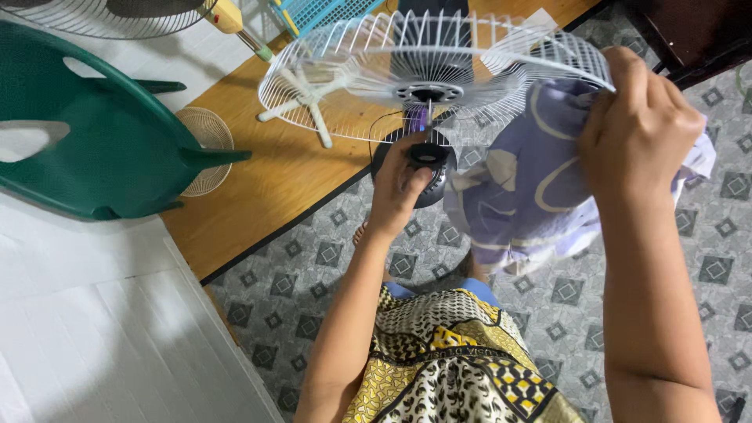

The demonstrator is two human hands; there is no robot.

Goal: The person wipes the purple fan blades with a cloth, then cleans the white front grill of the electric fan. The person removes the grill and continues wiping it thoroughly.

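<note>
Head view, looking down. Left hand [402,182] sat at frame centre, grip clenched around the dark motor housing [427,160] of a fan, just under the hub. White wire fan guard [427,74] tilted above it, at 12 o'clock from the left hand, its hub touching the housing top. A thin shaft stood out of the hub centre.

Right hand [638,129] was at 3 o'clock of the guard, grip closed on a bunched purple-and-cream cloth [525,188], pressing it against the guard rim. Cloth hung down from the rim toward 5 o'clock, between the two forearms.

A small round wire grille [205,145] lay on the wooden floor panel [258,188] at 9 o'clock from the left hand, well apart from it. Green plastic chair [86,133] stood further out at 9 o'clock, partly over the grille. Another fan guard edge [102,19] showed at 11 o'clock, top corner. Blue plastic basket [313,12] sat at 12 o'clock, cut by the frame edge.

Grey patterned floor mat [313,274] lay under the person. Yellow patterned garment [454,360] filled 6 o'clock. A bare foot showed just below the left wrist, mostly hidden.
</note>
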